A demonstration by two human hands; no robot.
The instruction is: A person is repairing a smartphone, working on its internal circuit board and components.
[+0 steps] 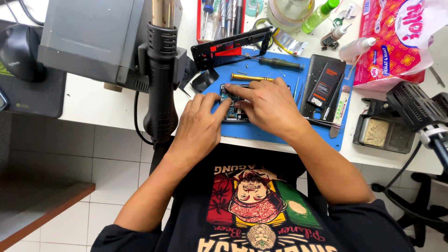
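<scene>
An opened phone (232, 106) with its circuit board showing lies on a blue work mat (261, 130). My left hand (201, 123) rests on its near left side, fingertips pressed on the board. My right hand (269, 103) covers the phone's right part, its index finger stretched left across the top edge. Most of the phone is hidden under both hands. I cannot tell whether a small part sits under the fingertips.
A black hot-air gun (161, 70) hangs from a grey station (93, 37) to the left. On the mat lie a brass-handled screwdriver (252, 77), a black screwdriver (280, 63), a phone frame (231, 46), a battery (324, 84) and tweezers (324, 122). A tissue pack (396, 42) sits far right.
</scene>
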